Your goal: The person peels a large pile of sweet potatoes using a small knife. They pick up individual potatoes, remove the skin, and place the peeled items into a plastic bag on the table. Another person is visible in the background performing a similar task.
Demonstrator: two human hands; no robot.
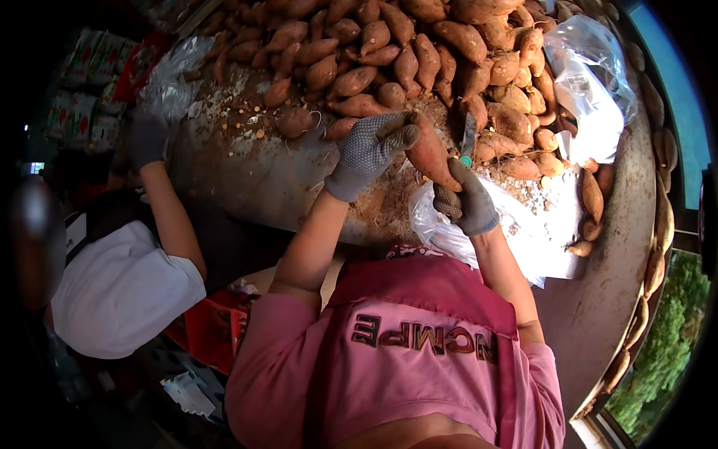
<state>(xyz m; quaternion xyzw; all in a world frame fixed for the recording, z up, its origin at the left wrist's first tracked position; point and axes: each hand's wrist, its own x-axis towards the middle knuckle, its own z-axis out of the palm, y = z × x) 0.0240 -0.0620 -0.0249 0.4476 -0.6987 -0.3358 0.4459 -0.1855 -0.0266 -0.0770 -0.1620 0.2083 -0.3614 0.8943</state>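
Observation:
A reddish sweet potato (431, 150) is held above the table between my two gloved hands. My left hand (370, 149), in a grey dotted work glove, grips its upper end. The fingers of my right hand (468, 199) close around its lower, tapered tip. Just beyond my right hand lies a knife (468, 137) with a green handle end, its blade pointing away from me. A crumpled clear plastic bag (432, 216) spreads on the table under and beside my right hand. At the far side rises a large heap of sweet potatoes (353, 81), some with soil on them.
To my left is a co-worker in a white top (129, 292), one gloved hand (148, 140) at the table. A red crate (210, 325) stands low between us. Another plastic bag (589, 95) lies at the right. Sweet potatoes (656, 269) line the window ledge. Trimmings litter the metal tabletop (224, 179).

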